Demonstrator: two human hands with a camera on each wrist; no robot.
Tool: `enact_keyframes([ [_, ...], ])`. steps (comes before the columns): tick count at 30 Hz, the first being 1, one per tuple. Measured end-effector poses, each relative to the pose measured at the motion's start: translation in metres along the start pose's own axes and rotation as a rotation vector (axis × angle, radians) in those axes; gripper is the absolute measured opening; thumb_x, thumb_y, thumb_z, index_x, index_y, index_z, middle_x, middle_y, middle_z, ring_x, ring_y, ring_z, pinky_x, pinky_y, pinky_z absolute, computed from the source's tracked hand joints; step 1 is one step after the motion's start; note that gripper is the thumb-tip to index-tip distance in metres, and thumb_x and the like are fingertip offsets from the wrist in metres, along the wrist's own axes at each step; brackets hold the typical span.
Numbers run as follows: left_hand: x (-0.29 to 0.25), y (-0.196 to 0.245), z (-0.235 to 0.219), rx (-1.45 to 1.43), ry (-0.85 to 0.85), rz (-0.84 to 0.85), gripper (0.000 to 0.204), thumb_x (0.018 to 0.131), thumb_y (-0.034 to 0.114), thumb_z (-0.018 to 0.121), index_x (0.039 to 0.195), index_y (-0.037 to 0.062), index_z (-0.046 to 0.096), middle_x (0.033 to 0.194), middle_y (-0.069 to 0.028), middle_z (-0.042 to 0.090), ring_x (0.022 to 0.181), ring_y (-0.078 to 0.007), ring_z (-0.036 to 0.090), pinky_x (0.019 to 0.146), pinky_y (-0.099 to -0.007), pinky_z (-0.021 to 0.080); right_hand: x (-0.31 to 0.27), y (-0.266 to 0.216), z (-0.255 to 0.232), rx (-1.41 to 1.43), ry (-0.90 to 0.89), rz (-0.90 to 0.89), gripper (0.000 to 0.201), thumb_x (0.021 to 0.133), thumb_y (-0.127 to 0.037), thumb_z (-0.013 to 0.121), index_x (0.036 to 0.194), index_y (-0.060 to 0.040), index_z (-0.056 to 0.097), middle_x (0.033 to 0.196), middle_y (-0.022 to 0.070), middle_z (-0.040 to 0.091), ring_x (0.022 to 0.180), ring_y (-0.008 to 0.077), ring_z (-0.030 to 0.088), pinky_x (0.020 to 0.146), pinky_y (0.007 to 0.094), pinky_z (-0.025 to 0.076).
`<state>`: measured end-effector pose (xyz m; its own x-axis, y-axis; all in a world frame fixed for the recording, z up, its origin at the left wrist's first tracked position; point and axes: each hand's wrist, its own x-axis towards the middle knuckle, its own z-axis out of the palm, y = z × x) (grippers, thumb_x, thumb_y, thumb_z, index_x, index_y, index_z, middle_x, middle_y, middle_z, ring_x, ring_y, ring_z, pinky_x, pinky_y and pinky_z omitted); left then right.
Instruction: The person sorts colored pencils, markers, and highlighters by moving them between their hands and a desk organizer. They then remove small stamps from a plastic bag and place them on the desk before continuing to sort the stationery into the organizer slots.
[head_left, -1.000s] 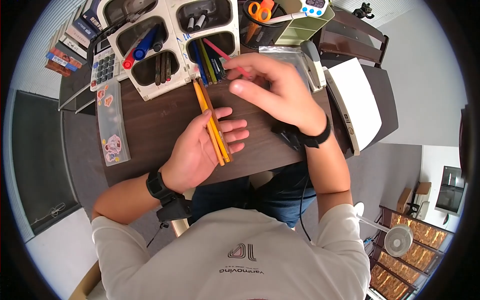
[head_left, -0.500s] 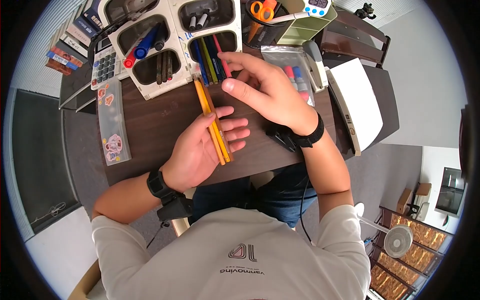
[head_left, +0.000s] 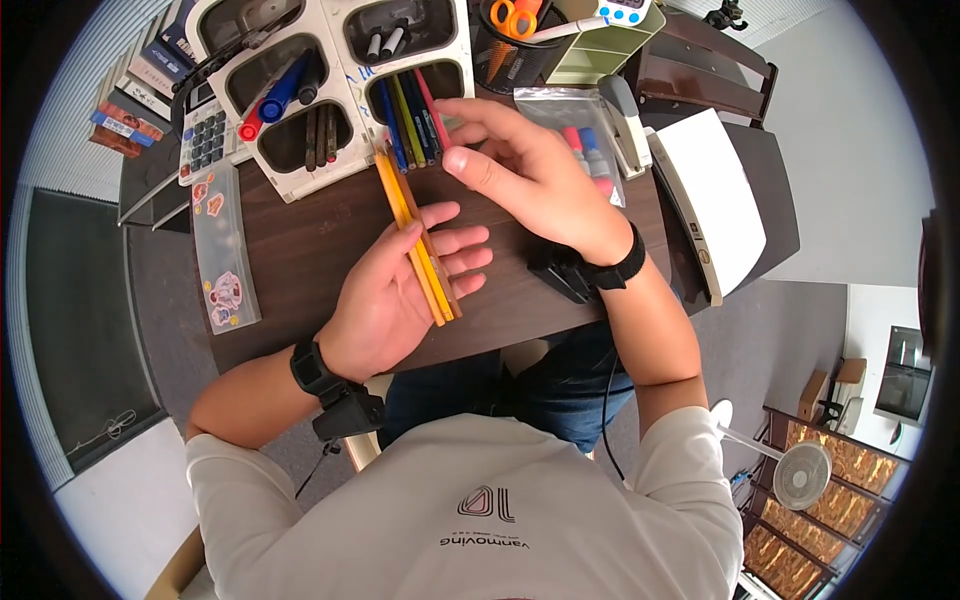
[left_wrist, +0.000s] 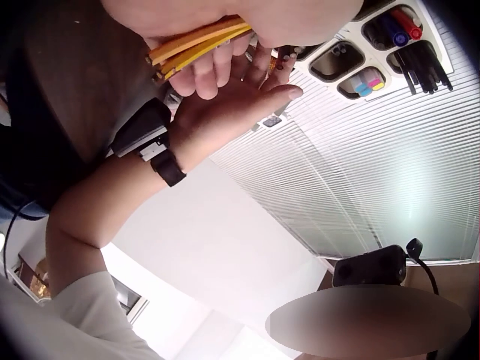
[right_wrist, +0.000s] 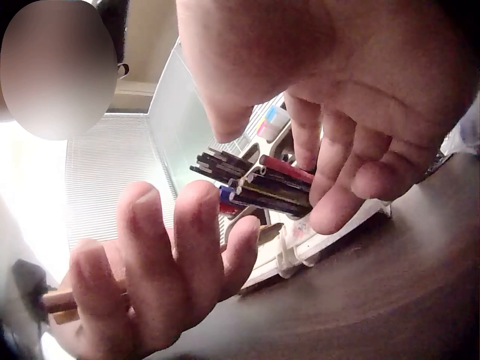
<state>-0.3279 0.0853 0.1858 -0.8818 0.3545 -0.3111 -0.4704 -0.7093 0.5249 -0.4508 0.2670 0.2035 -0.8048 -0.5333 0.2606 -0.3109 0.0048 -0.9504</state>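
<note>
Several yellow and brown pencils lie across the palm of my left hand, held under its thumb, the other fingers spread. Their ends show in the left wrist view as yellow pencils. My right hand is at the white organizer, beside a pink pencil in its lower right compartment. In the right wrist view, the right thumb stands apart from the red-pink pencil, whose outer end is free; finger contact is unclear. Blue, green and dark pencils share that compartment.
Markers and dark pencils fill other compartments. A clear sticker-covered case lies left. To the right are a bag of markers, a stapler, a mesh cup and a white-topped box.
The pink pencil has gone from slanting at the right fingers to lying beside the others in the compartment. The right hand has moved slightly left; the left still holds its pencils.
</note>
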Motion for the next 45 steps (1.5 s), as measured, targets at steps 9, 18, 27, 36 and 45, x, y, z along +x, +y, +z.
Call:
enact_keyframes([
  [9, 0.003, 0.0, 0.0, -0.091, 0.044, 0.024, 0.044, 0.114, 0.038, 0.035, 0.141, 0.0078, 0.052, 0.137, -0.012, 0.064, 0.12, -0.0232, 0.062, 0.106, -0.0419, 0.047, -0.03, -0.049, 0.003, -0.307, -0.623, -0.011, 0.035, 0.088, -0.024, 0.084, 0.117, -0.0082, 0.075, 0.091, 0.0072, 0.076, 0.069, 0.0218, 0.071, 0.06, 0.0327, 0.054],
  [18, 0.003, 0.001, -0.003, -0.03, 0.01, -0.011, 0.047, 0.113, 0.039, 0.037, 0.141, 0.0051, 0.051, 0.138, -0.0178, 0.063, 0.13, -0.0266, 0.059, 0.111, -0.044, 0.046, -0.026, -0.073, -0.056, 0.262, -0.449, -0.188, 0.038, 0.082, -0.02, 0.087, 0.106, 0.006, 0.075, 0.09, 0.0104, 0.075, 0.071, 0.0127, 0.067, 0.06, 0.025, 0.047],
  [27, -0.001, 0.006, -0.002, -0.029, -0.057, -0.17, 0.044, 0.114, 0.036, 0.034, 0.133, 0.0035, 0.057, 0.091, -0.0124, 0.075, 0.091, -0.0257, 0.071, 0.09, -0.0386, 0.053, -0.01, -0.038, -0.029, 0.179, -0.145, 0.078, 0.023, 0.097, -0.009, 0.074, 0.118, 0.0014, 0.07, 0.097, 0.0022, 0.072, 0.087, 0.0053, 0.065, 0.076, 0.0211, 0.051],
  [36, 0.002, 0.003, -0.014, -0.041, -0.217, -0.126, 0.044, 0.113, 0.038, 0.037, 0.133, 0.0044, 0.058, 0.094, -0.0103, 0.074, 0.092, -0.0215, 0.07, 0.093, -0.0385, 0.053, 0.003, -0.006, -0.012, 0.138, -0.073, 0.091, 0.029, 0.097, -0.016, 0.077, 0.121, -0.0012, 0.069, 0.088, -0.0044, 0.064, 0.079, 0.0031, 0.058, 0.071, 0.0206, 0.048],
  [45, 0.004, 0.003, -0.017, -0.01, -0.154, -0.137, 0.048, 0.113, 0.043, 0.037, 0.129, 0.0048, 0.061, 0.104, -0.0093, 0.072, 0.099, -0.0189, 0.068, 0.094, -0.0378, 0.052, -0.003, -0.012, -0.008, 0.053, -0.022, 0.033, 0.035, 0.098, -0.017, 0.075, 0.129, -0.0015, 0.067, 0.09, -0.0019, 0.064, 0.076, 0.0035, 0.057, 0.066, 0.0213, 0.046],
])
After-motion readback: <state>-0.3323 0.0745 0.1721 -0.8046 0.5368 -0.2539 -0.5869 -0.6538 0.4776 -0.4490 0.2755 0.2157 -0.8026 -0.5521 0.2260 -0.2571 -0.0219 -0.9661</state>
